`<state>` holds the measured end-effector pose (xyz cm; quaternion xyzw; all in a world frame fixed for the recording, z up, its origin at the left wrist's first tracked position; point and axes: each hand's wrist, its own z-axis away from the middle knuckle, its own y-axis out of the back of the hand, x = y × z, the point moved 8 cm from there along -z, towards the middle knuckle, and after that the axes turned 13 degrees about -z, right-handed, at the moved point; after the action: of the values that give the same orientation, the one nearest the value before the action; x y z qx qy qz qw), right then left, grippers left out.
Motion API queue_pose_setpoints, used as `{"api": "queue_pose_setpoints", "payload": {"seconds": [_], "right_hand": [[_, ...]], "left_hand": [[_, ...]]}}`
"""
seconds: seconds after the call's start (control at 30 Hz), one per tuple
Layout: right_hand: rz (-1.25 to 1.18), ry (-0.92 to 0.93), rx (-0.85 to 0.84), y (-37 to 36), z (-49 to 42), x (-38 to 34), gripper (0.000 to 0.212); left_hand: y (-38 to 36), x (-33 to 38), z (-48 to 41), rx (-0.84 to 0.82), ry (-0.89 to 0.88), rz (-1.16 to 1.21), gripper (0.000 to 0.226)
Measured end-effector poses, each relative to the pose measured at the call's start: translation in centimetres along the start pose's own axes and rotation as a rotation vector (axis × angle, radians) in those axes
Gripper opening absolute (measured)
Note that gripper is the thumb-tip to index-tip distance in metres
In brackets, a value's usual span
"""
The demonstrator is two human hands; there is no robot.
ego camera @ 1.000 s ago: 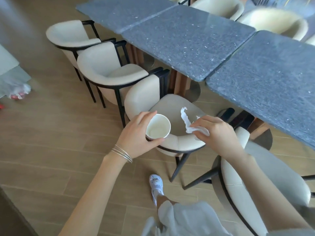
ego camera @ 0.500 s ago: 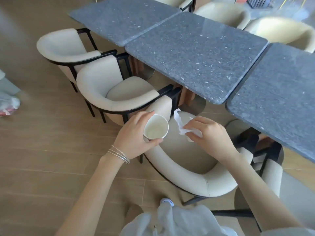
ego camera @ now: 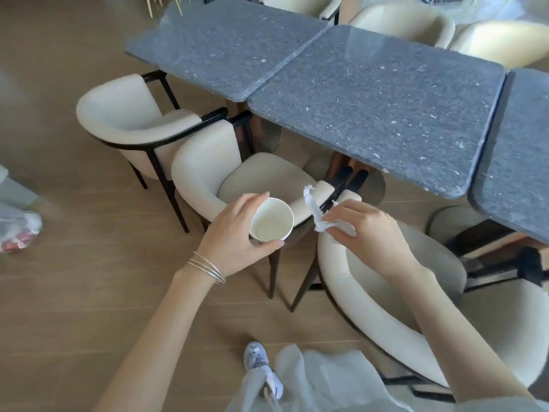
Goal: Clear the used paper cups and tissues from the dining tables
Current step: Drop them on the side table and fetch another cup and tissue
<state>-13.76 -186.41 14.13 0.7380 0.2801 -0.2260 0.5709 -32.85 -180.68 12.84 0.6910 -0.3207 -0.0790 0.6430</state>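
- Grey speckled stone desks (ego camera: 377,114) are standing edge to edge ahead of you.
- Cream padded armchairs with black frames (ego camera: 205,171) are sitting along the desks' near side.
- Your left hand (ego camera: 231,236) is holding the round white paper cup (ego camera: 271,220) over the armchairs, off the desks, its grip curling round the cup's wall, mouth facing up.
- Your right hand (ego camera: 377,233) is hovering just beside the cup, its grip pinching the crumpled white tissue (ego camera: 318,215), one end sticking up.
- Thin silver bangles (ego camera: 208,267) are circling your left wrist.
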Motion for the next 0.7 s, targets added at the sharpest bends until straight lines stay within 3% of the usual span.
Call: {"api": "queue_pose_setpoints", "payload": {"seconds": [0.43, 0.7], "right_hand": [[0.029, 0.047, -0.082, -11.9, -13.8, -7.5, 0.019], [-0.051, 0.07, -0.142, -19.8, -27.5, -9.5, 0.022]], "left_hand": [[4.8, -17.9, -3.3, 0.048, 0.079, 0.01, 0.076], [7.6, -30.5, -10.6, 0.027, 0.116, -0.008, 0.077]]}}
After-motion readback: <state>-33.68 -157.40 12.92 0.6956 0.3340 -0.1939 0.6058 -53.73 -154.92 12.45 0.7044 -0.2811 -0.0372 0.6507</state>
